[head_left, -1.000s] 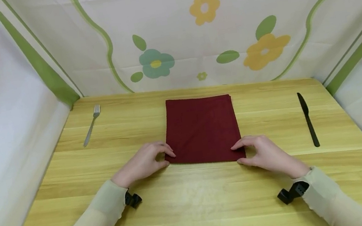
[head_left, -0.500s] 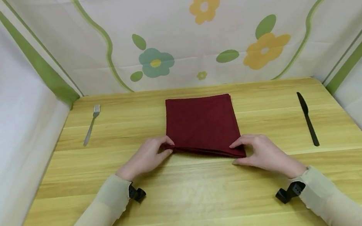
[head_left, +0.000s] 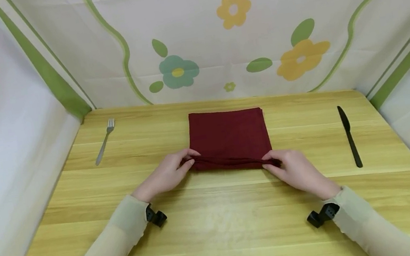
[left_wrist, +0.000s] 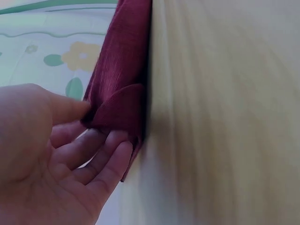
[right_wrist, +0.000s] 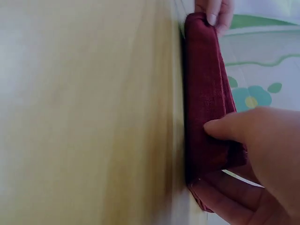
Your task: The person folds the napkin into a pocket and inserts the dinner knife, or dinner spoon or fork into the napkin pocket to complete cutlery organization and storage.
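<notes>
A dark red cloth napkin (head_left: pixel 227 133), folded in layers, lies in the middle of the wooden table, its near edge raised and bent back. At its near left corner my left hand (head_left: pixel 169 173) pinches the raised edge between thumb and fingers. My right hand (head_left: pixel 296 169) pinches the same edge at the right corner. Seen from the left wrist, the napkin (left_wrist: pixel 124 61) has a turned-up flap, with the left fingertips (left_wrist: pixel 119 154) underneath. The right wrist view has the right thumb (right_wrist: pixel 222 129) pressing the napkin's (right_wrist: pixel 204 84) near face, with other fingers at its lower end.
A fork (head_left: pixel 105 140) lies at the back left of the table (head_left: pixel 220 227), tines pointing away. On the right lies a black knife (head_left: pixel 349 135). White curtains with printed flowers (head_left: pixel 178 72) enclose the table at the back and sides.
The napkin's near edge, flat a second ago, has been lifted, left corner first, and bent away from the person. Both hands have moved slightly forward with it; the right fingers have closed on the edge.
</notes>
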`<state>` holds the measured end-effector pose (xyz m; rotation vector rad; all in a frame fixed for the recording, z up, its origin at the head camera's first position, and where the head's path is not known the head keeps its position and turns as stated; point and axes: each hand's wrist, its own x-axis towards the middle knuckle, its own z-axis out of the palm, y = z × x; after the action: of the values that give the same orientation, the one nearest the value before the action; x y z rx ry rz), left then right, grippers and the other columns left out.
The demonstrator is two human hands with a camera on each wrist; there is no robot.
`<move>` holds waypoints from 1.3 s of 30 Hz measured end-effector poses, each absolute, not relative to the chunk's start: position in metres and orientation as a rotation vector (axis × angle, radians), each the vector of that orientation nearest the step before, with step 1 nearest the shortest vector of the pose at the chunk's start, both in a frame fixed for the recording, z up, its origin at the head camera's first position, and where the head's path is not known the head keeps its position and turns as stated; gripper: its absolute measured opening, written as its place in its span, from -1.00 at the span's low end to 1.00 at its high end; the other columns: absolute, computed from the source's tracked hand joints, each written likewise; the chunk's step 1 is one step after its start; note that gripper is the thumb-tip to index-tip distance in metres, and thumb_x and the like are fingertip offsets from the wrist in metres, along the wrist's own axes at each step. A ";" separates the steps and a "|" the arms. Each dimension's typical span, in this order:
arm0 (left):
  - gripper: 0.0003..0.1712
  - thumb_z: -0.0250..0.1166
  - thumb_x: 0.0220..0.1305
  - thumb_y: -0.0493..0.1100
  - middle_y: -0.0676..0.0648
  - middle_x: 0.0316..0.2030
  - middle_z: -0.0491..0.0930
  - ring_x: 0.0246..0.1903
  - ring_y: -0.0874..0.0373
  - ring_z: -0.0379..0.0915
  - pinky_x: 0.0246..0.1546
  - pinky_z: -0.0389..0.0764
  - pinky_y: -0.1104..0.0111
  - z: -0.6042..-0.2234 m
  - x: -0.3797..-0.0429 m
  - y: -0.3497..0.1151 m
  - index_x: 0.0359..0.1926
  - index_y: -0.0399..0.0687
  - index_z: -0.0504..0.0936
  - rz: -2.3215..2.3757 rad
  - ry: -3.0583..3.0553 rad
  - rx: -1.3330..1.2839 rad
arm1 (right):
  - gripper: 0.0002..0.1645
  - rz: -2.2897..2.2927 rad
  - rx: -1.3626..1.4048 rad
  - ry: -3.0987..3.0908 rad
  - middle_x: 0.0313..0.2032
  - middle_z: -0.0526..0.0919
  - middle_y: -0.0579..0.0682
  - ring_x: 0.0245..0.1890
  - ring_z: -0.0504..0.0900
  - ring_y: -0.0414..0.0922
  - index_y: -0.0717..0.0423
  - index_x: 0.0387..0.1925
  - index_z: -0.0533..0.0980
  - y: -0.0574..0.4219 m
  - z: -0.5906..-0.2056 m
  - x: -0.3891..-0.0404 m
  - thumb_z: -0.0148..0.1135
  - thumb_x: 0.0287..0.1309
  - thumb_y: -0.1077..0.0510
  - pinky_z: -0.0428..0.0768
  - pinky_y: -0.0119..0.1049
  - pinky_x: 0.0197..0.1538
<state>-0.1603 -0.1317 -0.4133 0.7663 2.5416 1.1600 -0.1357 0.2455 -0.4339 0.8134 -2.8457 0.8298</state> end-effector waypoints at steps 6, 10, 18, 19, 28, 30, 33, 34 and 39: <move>-0.58 0.44 0.34 -0.13 0.09 -0.07 0.64 -0.05 0.19 0.54 0.01 0.56 0.22 -0.418 -0.157 -0.137 0.18 -0.02 0.60 1.142 2.489 0.760 | -0.87 0.907 0.750 -2.822 -0.44 0.68 -0.23 -0.67 0.33 -0.31 -0.05 -0.11 0.72 0.250 -0.434 -0.144 0.40 0.31 0.13 0.37 -0.35 -0.56; -0.65 0.45 0.29 -0.29 0.10 -0.11 0.67 -0.06 0.19 0.58 -0.01 0.60 0.24 -0.420 -0.157 -0.139 0.08 -0.04 0.66 1.110 2.529 0.797 | -0.88 0.941 0.726 -2.824 -0.48 0.65 -0.25 -0.66 0.35 -0.27 -0.07 -0.15 0.72 0.251 -0.435 -0.148 0.42 0.29 0.12 0.35 -0.34 -0.56; -0.80 0.33 0.43 -0.19 0.06 -0.09 0.72 -0.41 0.32 0.51 -0.29 0.59 0.34 -0.417 -0.159 -0.143 0.00 -0.02 0.78 1.159 2.508 0.764 | -0.91 1.065 0.673 -2.841 -0.52 0.64 -0.23 -0.65 0.37 -0.24 -0.09 -0.18 0.72 0.255 -0.438 -0.152 0.44 0.28 0.10 0.34 -0.35 -0.56; -0.80 0.33 0.44 -0.16 0.06 -0.08 0.72 -0.45 0.32 0.47 -0.32 0.57 0.34 -0.417 -0.159 -0.143 0.00 0.00 0.78 1.164 2.503 0.765 | -0.91 1.078 0.665 -2.844 -0.52 0.64 -0.22 -0.64 0.38 -0.24 -0.09 -0.18 0.72 0.256 -0.438 -0.152 0.43 0.28 0.10 0.34 -0.35 -0.56; -0.77 0.21 0.54 -0.04 0.08 -0.19 0.71 -0.57 0.25 0.33 -0.39 0.51 0.31 -0.418 -0.160 -0.143 -0.04 0.04 0.76 1.185 2.517 0.813 | -0.89 1.215 0.611 -2.900 -0.35 0.71 -0.17 -0.49 0.53 -0.17 -0.05 -0.15 0.71 0.261 -0.438 -0.153 0.40 0.32 0.08 0.48 -0.34 -0.45; -0.77 0.18 0.56 -0.02 0.08 -0.20 0.70 -0.43 0.23 0.43 -0.26 0.54 0.26 -0.419 -0.160 -0.141 -0.08 0.06 0.74 1.183 2.550 0.834 | -0.88 1.242 0.628 -2.918 -0.28 0.72 -0.17 -0.38 0.59 -0.17 -0.04 -0.14 0.71 0.263 -0.437 -0.152 0.42 0.30 0.12 0.56 -0.34 -0.36; -0.75 0.14 0.58 0.02 0.07 -0.05 0.68 -0.10 0.15 0.53 0.02 0.54 0.15 -0.418 -0.158 -0.138 -0.07 0.09 0.71 1.177 2.599 0.833 | -0.86 1.261 0.665 -2.946 -0.20 0.72 -0.17 -0.24 0.65 -0.17 -0.04 -0.15 0.71 0.266 -0.434 -0.150 0.45 0.25 0.18 0.63 -0.30 -0.26; -0.74 0.12 0.58 0.03 0.06 0.04 0.65 0.05 0.11 0.50 0.13 0.49 0.11 -0.417 -0.157 -0.137 -0.05 0.08 0.71 1.172 2.615 0.827 | -0.85 1.263 0.678 -2.952 -0.20 0.72 -0.17 -0.20 0.65 -0.17 -0.04 -0.16 0.72 0.267 -0.433 -0.149 0.46 0.23 0.20 0.64 -0.29 -0.24; -0.67 0.04 0.62 0.03 0.00 0.26 0.54 0.29 0.07 0.36 0.29 0.38 0.09 -0.414 -0.154 -0.132 0.06 0.00 0.65 1.119 2.664 0.845 | -0.89 1.236 0.701 -2.975 -0.21 0.73 -0.21 -0.18 0.65 -0.17 -0.06 -0.20 0.74 0.268 -0.427 -0.147 0.44 0.25 0.20 0.62 -0.27 -0.21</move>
<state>-0.1540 -0.1317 -0.4138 0.8452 2.6641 1.1185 -0.1466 0.2680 -0.4269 0.7008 -2.9750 1.2358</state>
